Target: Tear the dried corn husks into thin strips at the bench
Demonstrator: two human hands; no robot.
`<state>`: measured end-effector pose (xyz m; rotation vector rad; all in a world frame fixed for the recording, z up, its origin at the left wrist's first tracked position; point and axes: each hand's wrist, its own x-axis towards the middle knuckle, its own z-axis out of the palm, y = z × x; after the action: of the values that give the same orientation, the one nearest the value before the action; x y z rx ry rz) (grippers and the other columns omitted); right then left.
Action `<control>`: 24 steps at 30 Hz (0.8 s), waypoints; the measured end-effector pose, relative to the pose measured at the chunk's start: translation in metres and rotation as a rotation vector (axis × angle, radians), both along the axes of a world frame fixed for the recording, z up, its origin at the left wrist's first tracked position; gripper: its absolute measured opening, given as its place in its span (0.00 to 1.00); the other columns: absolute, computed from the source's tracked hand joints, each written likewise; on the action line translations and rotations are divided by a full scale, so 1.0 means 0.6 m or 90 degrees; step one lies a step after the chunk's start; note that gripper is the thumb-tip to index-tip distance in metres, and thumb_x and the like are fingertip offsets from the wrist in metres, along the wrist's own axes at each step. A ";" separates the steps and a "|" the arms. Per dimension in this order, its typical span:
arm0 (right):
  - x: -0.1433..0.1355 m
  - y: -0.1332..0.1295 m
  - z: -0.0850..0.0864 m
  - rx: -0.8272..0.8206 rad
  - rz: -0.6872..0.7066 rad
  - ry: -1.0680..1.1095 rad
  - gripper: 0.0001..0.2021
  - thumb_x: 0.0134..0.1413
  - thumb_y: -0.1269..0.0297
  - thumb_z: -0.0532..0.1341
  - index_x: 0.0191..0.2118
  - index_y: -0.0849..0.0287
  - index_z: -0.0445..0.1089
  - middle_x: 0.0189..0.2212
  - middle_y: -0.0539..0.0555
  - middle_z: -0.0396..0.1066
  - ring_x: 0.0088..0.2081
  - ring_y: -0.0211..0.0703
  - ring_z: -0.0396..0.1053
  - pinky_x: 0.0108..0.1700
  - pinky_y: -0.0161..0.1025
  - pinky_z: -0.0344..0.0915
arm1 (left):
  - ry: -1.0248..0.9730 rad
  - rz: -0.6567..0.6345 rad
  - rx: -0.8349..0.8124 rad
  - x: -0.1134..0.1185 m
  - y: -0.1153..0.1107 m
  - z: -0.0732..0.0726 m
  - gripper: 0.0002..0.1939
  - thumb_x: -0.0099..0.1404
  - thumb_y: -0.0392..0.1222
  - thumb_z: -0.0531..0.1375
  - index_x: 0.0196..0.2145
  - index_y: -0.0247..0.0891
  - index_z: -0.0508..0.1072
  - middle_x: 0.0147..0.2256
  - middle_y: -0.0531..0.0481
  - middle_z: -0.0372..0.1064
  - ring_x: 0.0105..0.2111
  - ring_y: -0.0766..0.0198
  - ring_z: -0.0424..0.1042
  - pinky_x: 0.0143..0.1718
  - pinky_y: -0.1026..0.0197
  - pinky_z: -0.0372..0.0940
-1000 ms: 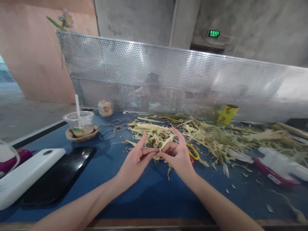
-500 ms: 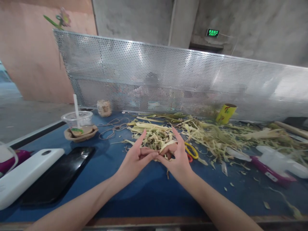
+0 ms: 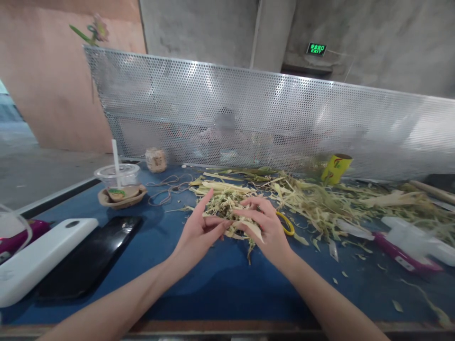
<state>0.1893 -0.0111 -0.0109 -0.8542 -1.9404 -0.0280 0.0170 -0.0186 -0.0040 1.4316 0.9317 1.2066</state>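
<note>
Over the blue table, my left hand (image 3: 202, 230) pinches the end of a pale strip of husk (image 3: 249, 226) between thumb and fingertips, its index finger raised. My right hand (image 3: 265, 223) is curved around the strip's other side, fingers bent over it and touching it. Small dried plant bits (image 3: 227, 202) lie just behind both hands, partly hidden by them. The yellow scissors handle (image 3: 288, 223) shows beside my right hand.
Husk scraps (image 3: 316, 201) spread across the right. A yellow can (image 3: 336, 169) stands near the perforated metal screen (image 3: 177, 104). At left are a plastic cup (image 3: 119, 175), twine (image 3: 169, 188), a black phone (image 3: 92, 255) and a white power bank (image 3: 46, 260). A person shows behind the screen.
My right hand has let its raised index finger down and curled its fingers over the husk strip, moving slightly away from my left fingertips. My left hand keeps its pinch.
</note>
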 end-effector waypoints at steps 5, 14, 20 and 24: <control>0.006 -0.003 0.000 0.106 0.116 -0.120 0.19 0.58 0.74 0.51 0.50 0.44 0.64 0.41 0.49 0.71 0.44 0.44 0.60 0.45 0.45 0.53 | -0.036 -0.033 -0.029 -0.002 0.006 -0.003 0.49 0.53 0.41 0.62 0.62 0.33 0.35 0.23 0.54 0.72 0.20 0.70 0.65 0.26 0.66 0.60; 0.009 -0.014 0.011 -0.017 0.128 -0.253 0.27 0.58 0.65 0.49 0.62 0.62 0.43 0.42 0.59 0.64 0.43 0.47 0.58 0.47 0.47 0.58 | -0.058 -0.050 -0.085 0.001 0.003 0.001 0.47 0.51 0.42 0.64 0.61 0.34 0.41 0.23 0.52 0.74 0.23 0.67 0.69 0.27 0.65 0.59; 0.005 -0.001 0.001 0.034 0.148 -0.132 0.12 0.57 0.72 0.53 0.46 0.53 0.64 0.33 0.52 0.69 0.37 0.40 0.63 0.41 0.39 0.62 | -0.014 -0.037 -0.105 0.001 0.003 0.001 0.48 0.51 0.42 0.64 0.61 0.32 0.41 0.23 0.52 0.74 0.24 0.66 0.69 0.32 0.63 0.62; -0.001 -0.002 -0.005 0.001 0.146 -0.021 0.07 0.54 0.74 0.56 0.38 0.54 0.64 0.31 0.52 0.69 0.36 0.38 0.66 0.39 0.36 0.65 | -0.003 -0.058 -0.083 0.003 0.004 -0.004 0.45 0.53 0.42 0.62 0.61 0.33 0.41 0.21 0.55 0.72 0.24 0.67 0.68 0.31 0.64 0.61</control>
<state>0.1885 -0.0123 -0.0140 -0.6295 -2.0580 0.0939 0.0188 -0.0160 -0.0063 1.3529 0.9151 1.0617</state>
